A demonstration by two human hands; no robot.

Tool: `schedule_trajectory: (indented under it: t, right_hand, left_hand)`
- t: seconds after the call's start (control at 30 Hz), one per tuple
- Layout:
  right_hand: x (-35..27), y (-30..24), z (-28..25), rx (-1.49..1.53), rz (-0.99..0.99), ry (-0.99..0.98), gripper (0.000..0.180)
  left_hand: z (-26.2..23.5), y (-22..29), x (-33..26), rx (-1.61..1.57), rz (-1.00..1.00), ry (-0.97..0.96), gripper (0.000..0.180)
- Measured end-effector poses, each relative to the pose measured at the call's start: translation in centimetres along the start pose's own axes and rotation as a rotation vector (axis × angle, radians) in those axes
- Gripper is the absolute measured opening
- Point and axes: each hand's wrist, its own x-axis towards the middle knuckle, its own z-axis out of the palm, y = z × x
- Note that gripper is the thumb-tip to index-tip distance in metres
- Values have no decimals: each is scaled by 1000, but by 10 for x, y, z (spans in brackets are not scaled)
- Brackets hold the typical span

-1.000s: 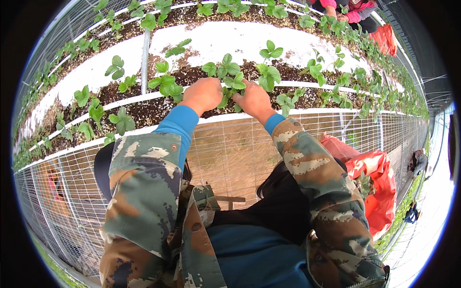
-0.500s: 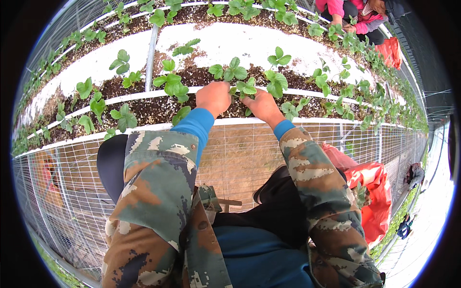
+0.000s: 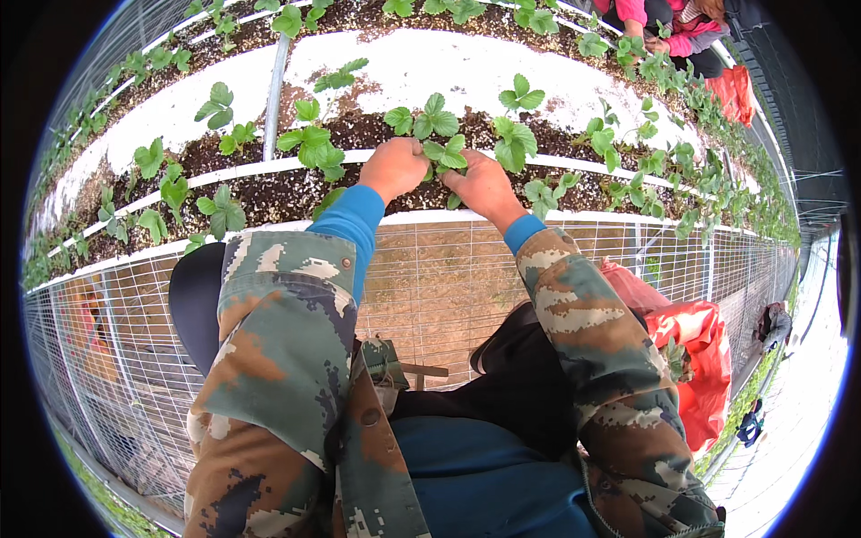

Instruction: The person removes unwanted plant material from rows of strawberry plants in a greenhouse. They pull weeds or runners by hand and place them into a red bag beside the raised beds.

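Note:
A young strawberry plant (image 3: 446, 153) with toothed green leaves stands between my two hands, at the white front strip of a trough of dark, speckled soil (image 3: 269, 195). My left hand (image 3: 395, 169) is closed at the plant's left side, its fingertips partly hidden. From the right, my right hand (image 3: 485, 187) pinches low at the same plant, thumb toward the stem. The stem base and roots are hidden by hands and leaves. Just beyond grows another strawberry plant (image 3: 434, 117), with a further leafy one (image 3: 514, 143) to the right.
White sheeting (image 3: 430, 72) lies between this trough and a farther planted row. Wire mesh (image 3: 421, 269) hangs below the near edge. A red bag (image 3: 708, 359) holding greenery is by my right arm. A person in pink (image 3: 632, 13) works at the far right, near another red bag (image 3: 735, 94).
The view has shifted slightly, so the rows sit a little higher and farther left. My hands stay at the same plant, with the right thumb and fingers slightly more apart.

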Motion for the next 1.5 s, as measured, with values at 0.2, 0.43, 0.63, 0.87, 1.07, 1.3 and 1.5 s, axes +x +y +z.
schedule_trajectory:
  t: [0.2,0.43,0.63,0.87,1.07,1.3,1.5]
  right_hand:
    - [5,4,-6,111,116,-73,35]
    - [9,5,-11,19,117,-117,40]
    - [8,9,-8,62,117,-113,39]
    - [6,1,-11,91,129,-113,38]
    - [8,13,-16,142,102,-182,41]
    - [8,23,-42,527,378,-258,30]
    - [3,16,-42,503,390,-185,27]
  left_hand:
    - [-2,-1,2,-437,-67,-28,35]
    - [3,-9,-5,-97,-9,-26,33]
    - [11,3,-19,228,135,-16,33]
    - [27,8,-23,511,200,119,31]
    - [23,-9,-12,169,241,-77,24]
    - [-28,-11,0,-249,-268,-39,27]
    - [-30,16,-22,-393,-220,-22,25]
